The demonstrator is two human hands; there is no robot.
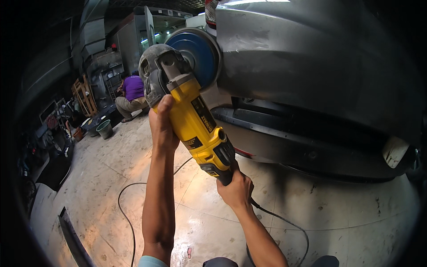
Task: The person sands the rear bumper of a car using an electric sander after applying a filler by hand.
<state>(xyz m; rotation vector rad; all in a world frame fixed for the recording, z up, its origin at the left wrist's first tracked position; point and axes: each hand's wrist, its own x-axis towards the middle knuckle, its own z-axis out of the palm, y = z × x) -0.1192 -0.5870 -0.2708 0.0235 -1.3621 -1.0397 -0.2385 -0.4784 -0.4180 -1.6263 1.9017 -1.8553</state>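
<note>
A yellow and black electric polisher (187,115) slants across the middle of the view, its head pointing up. My left hand (163,127) grips the front of its body, just below the dusty dark head cover. Around the black rear handle, my right hand (235,189) is closed. The blue round backing plate (193,53) carries a pale pad, whose edge is at the left end of the grey car bumper (267,62); whether they touch I cannot tell. The fingers of my left hand are partly hidden behind the tool.
The power cord (129,218) loops over the tiled floor (204,222). Below the bumper sits a black lower trim (302,142). A person in purple (133,86) squats at the back left, near a green bucket (105,129). Dark panels (55,167) and clutter line the left side.
</note>
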